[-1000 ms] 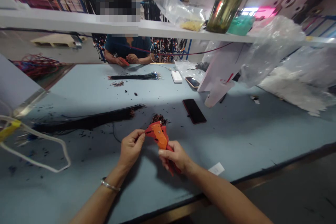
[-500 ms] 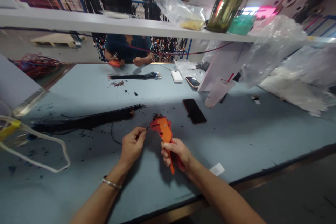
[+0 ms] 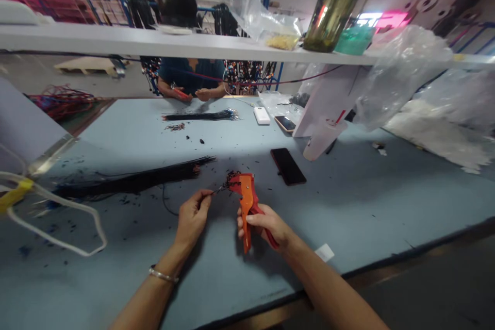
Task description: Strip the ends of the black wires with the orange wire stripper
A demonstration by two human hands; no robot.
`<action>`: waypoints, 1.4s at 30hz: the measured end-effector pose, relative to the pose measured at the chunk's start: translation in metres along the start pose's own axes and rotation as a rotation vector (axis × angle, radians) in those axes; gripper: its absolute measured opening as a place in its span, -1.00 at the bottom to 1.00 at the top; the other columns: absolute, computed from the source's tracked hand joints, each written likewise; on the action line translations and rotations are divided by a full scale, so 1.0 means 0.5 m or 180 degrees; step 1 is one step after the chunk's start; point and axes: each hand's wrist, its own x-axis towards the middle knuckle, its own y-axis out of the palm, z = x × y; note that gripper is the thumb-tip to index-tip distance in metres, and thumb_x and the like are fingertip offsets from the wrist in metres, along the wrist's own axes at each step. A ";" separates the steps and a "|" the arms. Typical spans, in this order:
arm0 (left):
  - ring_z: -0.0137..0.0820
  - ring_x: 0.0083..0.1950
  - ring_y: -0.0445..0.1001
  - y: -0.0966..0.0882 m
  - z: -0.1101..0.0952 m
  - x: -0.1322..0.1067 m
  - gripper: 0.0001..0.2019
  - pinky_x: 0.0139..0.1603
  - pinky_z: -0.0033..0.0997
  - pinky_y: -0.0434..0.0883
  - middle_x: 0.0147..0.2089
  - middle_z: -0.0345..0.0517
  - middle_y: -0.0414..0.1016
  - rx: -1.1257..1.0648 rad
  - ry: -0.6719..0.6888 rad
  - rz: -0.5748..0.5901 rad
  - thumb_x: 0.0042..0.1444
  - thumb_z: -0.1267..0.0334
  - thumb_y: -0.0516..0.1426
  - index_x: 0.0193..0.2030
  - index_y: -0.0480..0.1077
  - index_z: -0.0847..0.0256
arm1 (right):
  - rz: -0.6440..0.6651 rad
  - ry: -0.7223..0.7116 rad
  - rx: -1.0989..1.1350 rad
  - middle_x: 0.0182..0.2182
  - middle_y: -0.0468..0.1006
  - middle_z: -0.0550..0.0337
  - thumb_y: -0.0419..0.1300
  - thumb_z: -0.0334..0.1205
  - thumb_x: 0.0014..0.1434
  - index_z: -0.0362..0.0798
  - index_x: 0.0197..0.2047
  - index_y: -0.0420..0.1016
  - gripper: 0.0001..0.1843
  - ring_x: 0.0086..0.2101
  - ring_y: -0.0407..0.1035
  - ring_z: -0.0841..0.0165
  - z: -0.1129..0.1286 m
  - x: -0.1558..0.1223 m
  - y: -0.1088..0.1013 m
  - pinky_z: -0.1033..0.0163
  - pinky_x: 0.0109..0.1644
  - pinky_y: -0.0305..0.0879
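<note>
1. Since half a second ago, the red-and-orange hand tool (image 3: 247, 193) has swung so its handles spread wider and its orange one points more squarely to the near side; the left hand has barely shifted.
2. My left hand (image 3: 192, 218) pinches a thin dark wire (image 3: 218, 190) between thumb and forefinger; its free end pokes out to the right, slightly far.
3. My right hand (image 3: 266, 223) is wrapped around the tool's handles, thumb laid across them.
4. I have the tool to the right of the left fingers and on the far side of the right hand. Its long axis runs near to far, handles to the near side, head at the far end with its mouth facing left, toward the wire. I cannot tell whether wire and mouth touch.
5. Just beyond the head lies a small pile of clippings (image 3: 233, 174).
6. Left and far of my left hand, a black wire bundle (image 3: 150, 178) stretches left to right, its right end slightly farther off.
7. To the far right of the tool I see a dark phone (image 3: 288, 166); a white label (image 3: 324, 252) lies near, beside the right forearm.
8. Across the table (image 3: 348, 211), another person (image 3: 193, 75) holds something red.
</note>
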 end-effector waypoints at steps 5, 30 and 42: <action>-0.43 -0.51 0.33 0.002 0.000 -0.004 -0.77 -0.47 -0.51 0.27 -0.57 -0.26 0.36 0.0073 0.0034 -0.0046 0.10 0.14 0.07 -0.36 0.46 0.23 | 0.0006 -0.0028 -0.0007 -0.40 0.53 0.14 0.40 -0.16 -0.11 -0.18 -0.21 0.42 -0.57 -0.46 0.48 0.34 0.001 0.002 -0.003 0.24 -0.33 0.40; -0.32 -0.28 0.54 0.002 0.024 -0.001 -0.72 -0.24 -0.46 0.39 -0.32 -0.10 0.61 0.0286 -0.0059 -0.0201 0.06 0.10 0.10 -0.31 0.53 0.24 | -0.0480 -0.0805 0.0999 -0.35 0.59 0.10 0.19 -0.28 0.04 -0.15 -0.22 0.51 -0.78 -0.36 0.50 0.27 0.052 -0.002 -0.038 0.12 -0.19 0.46; -0.30 -0.35 0.55 -0.010 0.038 0.004 -0.72 -0.30 -0.42 0.43 -0.39 -0.15 0.62 0.0619 -0.0100 -0.0577 0.03 0.06 0.09 -0.36 0.52 0.19 | -0.0492 -0.0520 0.1635 -0.38 0.59 0.09 0.18 -0.35 0.00 -0.20 -0.24 0.50 -0.79 -0.36 0.50 0.28 0.034 0.013 -0.025 0.11 -0.14 0.46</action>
